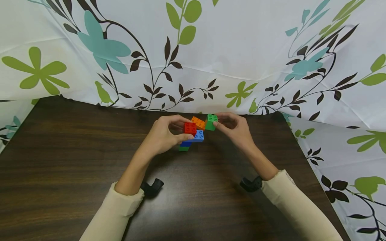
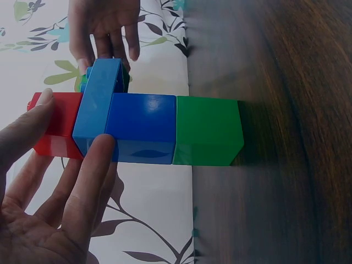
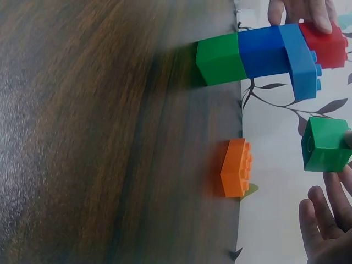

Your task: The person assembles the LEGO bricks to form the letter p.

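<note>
My left hand (image 1: 161,135) grips a stack of toy building bricks near its top, thumb and fingers on the red brick (image 1: 190,129). Under the red one comes a light blue brick (image 1: 199,136) that juts out to the right, then a dark blue brick (image 2: 142,127), and a green brick (image 2: 208,131) at the bottom. The stack is upright; I cannot tell if its base touches the table. A separate green brick (image 3: 327,144) is pinched by my right hand (image 1: 236,130), right of the stack and apart from it.
An orange brick (image 3: 235,168) lies on the dark wooden table (image 1: 75,160), behind the stack in the head view. A patterned white cloth (image 1: 211,73) hangs along the table's back edge and right side. A black wrist mount (image 1: 153,188) is at my left cuff.
</note>
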A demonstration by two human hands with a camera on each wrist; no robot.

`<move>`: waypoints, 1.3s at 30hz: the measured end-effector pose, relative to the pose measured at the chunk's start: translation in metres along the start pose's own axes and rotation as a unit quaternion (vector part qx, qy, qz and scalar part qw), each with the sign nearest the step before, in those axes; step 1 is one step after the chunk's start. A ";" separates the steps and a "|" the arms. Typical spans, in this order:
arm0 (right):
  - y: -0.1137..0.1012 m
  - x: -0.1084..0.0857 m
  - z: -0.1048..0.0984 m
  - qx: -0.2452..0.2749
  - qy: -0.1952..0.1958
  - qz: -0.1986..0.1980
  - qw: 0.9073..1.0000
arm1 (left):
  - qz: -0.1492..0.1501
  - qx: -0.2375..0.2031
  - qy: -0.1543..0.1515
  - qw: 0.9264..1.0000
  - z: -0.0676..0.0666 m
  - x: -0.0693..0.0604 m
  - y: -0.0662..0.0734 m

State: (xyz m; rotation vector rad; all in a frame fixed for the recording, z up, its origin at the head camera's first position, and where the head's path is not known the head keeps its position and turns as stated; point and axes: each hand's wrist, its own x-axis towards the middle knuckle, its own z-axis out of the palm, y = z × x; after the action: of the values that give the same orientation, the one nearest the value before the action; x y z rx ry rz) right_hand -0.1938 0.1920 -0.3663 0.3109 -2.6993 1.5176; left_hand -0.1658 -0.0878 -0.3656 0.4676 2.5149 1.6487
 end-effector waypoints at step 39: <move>-0.015 -0.025 0.008 0.031 -0.036 -0.055 0.997 | -0.007 0.001 -0.002 1.000 0.001 0.000 0.002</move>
State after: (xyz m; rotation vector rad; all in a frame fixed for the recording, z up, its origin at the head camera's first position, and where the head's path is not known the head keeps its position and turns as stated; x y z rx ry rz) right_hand -0.1656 0.1818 -0.3611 0.5187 -2.6424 1.5902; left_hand -0.1646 -0.0861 -0.3639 0.4531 2.5120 1.6391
